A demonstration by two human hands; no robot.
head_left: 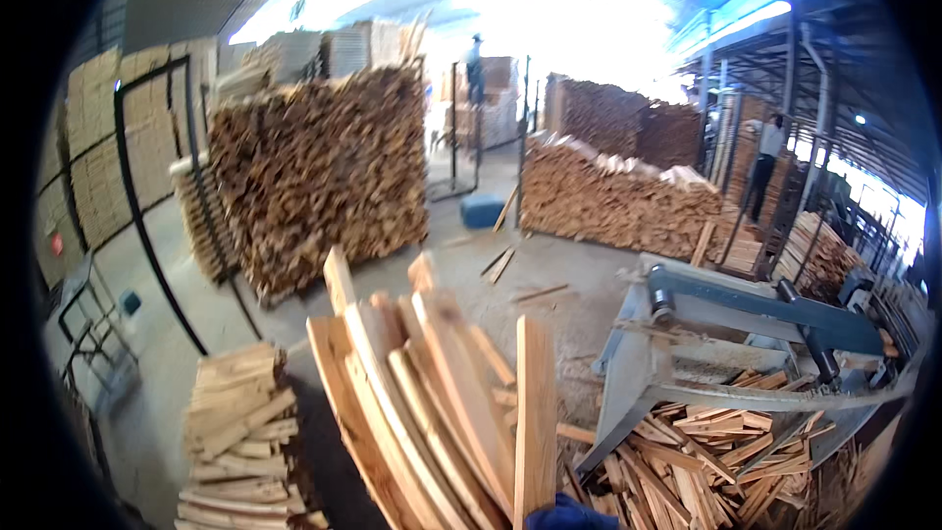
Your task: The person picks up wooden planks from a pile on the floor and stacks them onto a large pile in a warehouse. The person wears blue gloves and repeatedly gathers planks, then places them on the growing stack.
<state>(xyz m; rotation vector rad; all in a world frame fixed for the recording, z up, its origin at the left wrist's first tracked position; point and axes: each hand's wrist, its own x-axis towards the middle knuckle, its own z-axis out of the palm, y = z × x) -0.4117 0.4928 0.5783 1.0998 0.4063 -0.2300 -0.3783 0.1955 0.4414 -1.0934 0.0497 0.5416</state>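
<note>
At the lower edge, a patch of dark blue cloth (572,513) shows, a glove or sleeve on what looks like my right hand. It touches the lower part of an upright wooden slat (535,412), but the fingers cannot be made out. Just left of that slat, several long, rough wooden slats (432,402) fan upward and lean left. Their lower ends run out of the picture. My left hand does not show.
A stack of short boards (240,432) stands at lower left. On the right is a metal machine frame (628,363) above a heap of offcuts (706,461). Big wood stacks (324,177) stand beyond, with black metal frames (132,177) and a person (765,162) farther off.
</note>
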